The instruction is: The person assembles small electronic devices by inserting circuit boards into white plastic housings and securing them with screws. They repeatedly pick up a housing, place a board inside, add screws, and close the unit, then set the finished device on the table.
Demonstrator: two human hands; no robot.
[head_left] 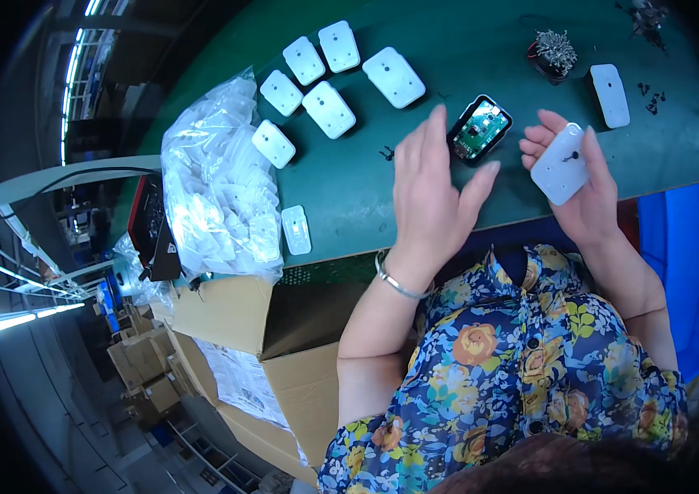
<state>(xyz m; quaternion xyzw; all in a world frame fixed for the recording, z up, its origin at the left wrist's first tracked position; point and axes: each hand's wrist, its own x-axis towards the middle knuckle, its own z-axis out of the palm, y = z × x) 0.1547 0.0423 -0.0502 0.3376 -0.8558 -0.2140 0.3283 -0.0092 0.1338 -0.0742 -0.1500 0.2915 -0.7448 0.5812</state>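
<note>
My right hand [584,181] holds a white plastic cover plate [562,169] with rounded corners, thumb along its edge and fingers behind it. A small dark spot, perhaps a screw, shows on the plate. My left hand [430,185] has its fingers stretched out and holds nothing. Just right of its fingertips, a dark open housing with a green circuit board [481,130] lies on the green table mat [349,202]. Whether the left fingers touch the housing, I cannot tell.
Several white-covered units [329,109] stand at the back left. A clear bag of white parts [222,181] and a loose white plate [296,230] lie left. Another unit [610,96], dark screws [654,103] and a pot of small parts [554,56] are right. An open carton [226,309] stands below the table edge.
</note>
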